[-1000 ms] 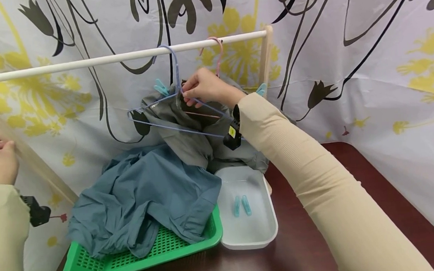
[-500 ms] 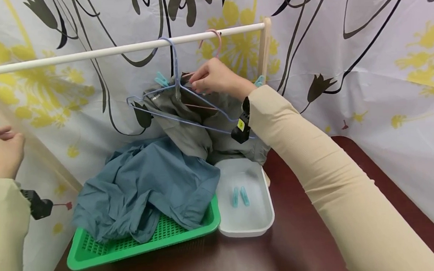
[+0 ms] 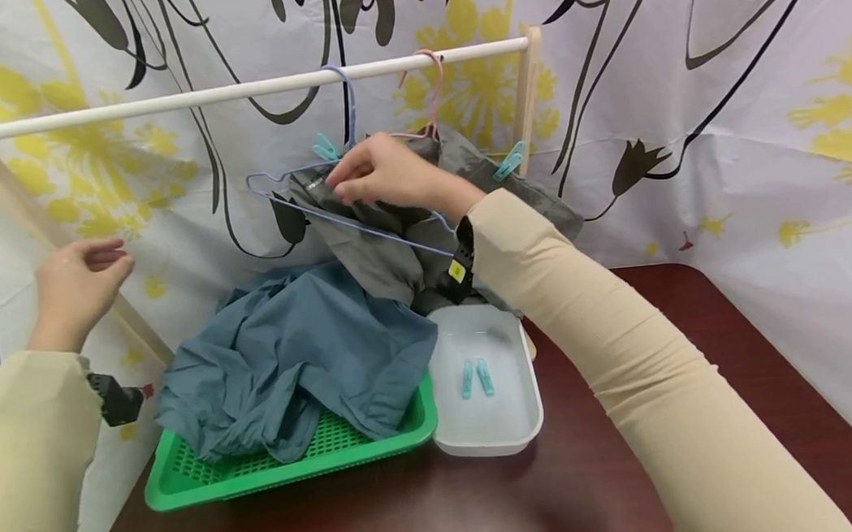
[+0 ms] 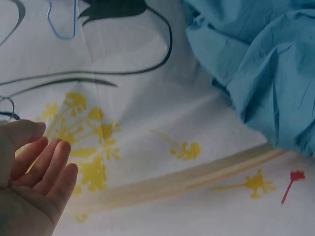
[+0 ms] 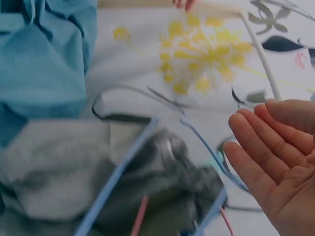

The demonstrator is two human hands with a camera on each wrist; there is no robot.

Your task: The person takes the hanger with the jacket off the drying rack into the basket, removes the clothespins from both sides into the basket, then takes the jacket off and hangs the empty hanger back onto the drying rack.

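My right hand [image 3: 391, 174] is in front of the blue hanger [image 3: 365, 227], fingers loosely bent with nothing between them; in the right wrist view the palm and fingers [image 5: 261, 142] show nothing held. That hanger hooks over the white rail [image 3: 239, 90] and hides partly behind the hand. Behind it, grey trousers or a similar grey garment [image 3: 367, 261] hang from a pink hanger [image 3: 436, 94], with turquoise clothespins [image 3: 511, 161] at both sides. My left hand [image 3: 79, 287], empty and relaxed, hovers near the rack's left wooden post [image 3: 140, 328].
A crumpled blue-teal garment [image 3: 292, 347] fills a green basket [image 3: 292, 472] on the dark red table [image 3: 614, 466]. Beside it stands a white tray [image 3: 487, 429] holding two turquoise clothespins [image 3: 485, 376]. A patterned curtain [image 3: 756, 156] hangs behind the rack.
My right hand has let go of the blue hanger's neck, drawn back, then moved left in front of it. My left hand has come in rightward. The view has shifted slightly.
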